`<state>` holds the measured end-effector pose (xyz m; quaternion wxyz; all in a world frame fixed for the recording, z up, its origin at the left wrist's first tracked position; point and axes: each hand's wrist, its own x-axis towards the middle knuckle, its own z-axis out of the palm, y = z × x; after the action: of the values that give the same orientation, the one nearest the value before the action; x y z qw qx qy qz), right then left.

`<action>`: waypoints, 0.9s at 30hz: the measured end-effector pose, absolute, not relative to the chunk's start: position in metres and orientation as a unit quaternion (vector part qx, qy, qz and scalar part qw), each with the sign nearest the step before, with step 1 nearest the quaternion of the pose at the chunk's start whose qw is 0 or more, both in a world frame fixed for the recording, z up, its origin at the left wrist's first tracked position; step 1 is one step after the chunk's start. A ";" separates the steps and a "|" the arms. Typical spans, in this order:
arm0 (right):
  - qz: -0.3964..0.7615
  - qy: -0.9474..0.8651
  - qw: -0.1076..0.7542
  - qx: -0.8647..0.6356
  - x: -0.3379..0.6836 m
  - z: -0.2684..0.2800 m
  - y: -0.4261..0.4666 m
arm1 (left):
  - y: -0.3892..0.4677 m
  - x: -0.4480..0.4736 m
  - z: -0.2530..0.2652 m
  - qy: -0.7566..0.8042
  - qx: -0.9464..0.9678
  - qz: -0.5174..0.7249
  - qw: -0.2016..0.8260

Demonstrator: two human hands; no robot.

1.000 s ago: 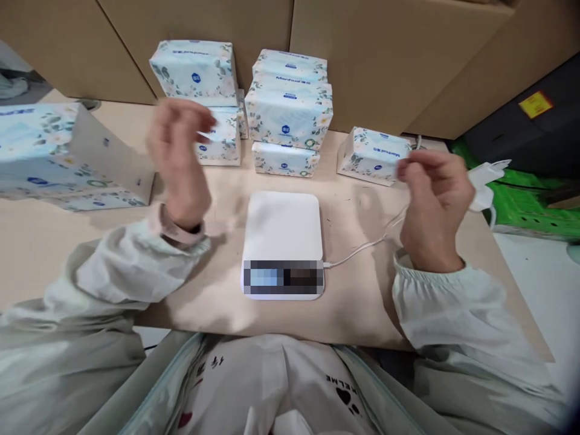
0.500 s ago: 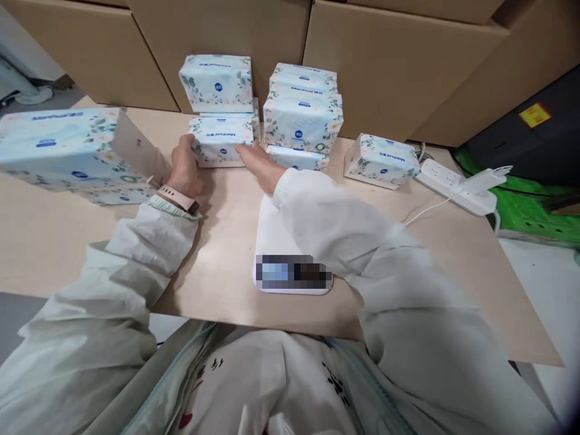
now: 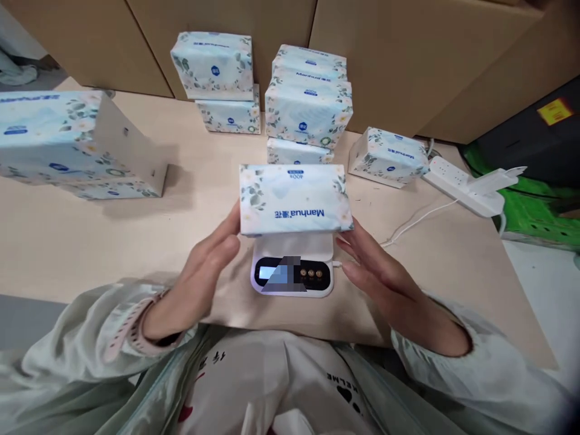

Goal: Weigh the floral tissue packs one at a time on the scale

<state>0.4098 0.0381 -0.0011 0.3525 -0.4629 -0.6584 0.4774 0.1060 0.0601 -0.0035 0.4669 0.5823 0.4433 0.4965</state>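
A white and pale-blue floral tissue pack (image 3: pixel 296 196) is over the back part of a white scale (image 3: pixel 294 246), between my two hands. Whether its underside rests on the scale is hidden. My left hand (image 3: pixel 203 263) is at the pack's left end, fingers along that side and thumb apart from it. At the right end my right hand (image 3: pixel 385 278) lies against the pack in the same way, its fingertips partly hidden. Toward me, the scale's lit display shows beside several round buttons, partly blurred out.
More tissue packs stand stacked at the back left (image 3: pixel 215 63) and back middle (image 3: pixel 308 115). A large pile (image 3: pixel 54 133) is at the left, and a single pack (image 3: pixel 389 157) lies near a white power strip (image 3: pixel 464 187). Cardboard boxes (image 3: pixel 235 15) line the back.
Both hands have moved from the back left stack toward me and right, bringing one tissue pack over the scale. The stack's rear lower pack is now exposed.
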 end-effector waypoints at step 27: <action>0.232 -0.604 0.540 -0.539 0.422 -0.062 0.052 | 0.090 0.113 -0.043 0.453 0.506 0.604 0.418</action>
<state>0.4224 0.0522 -0.0623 0.5399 -0.5390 -0.6036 0.2317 0.1132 0.0903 -0.0429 0.4179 0.5060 0.4527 0.6037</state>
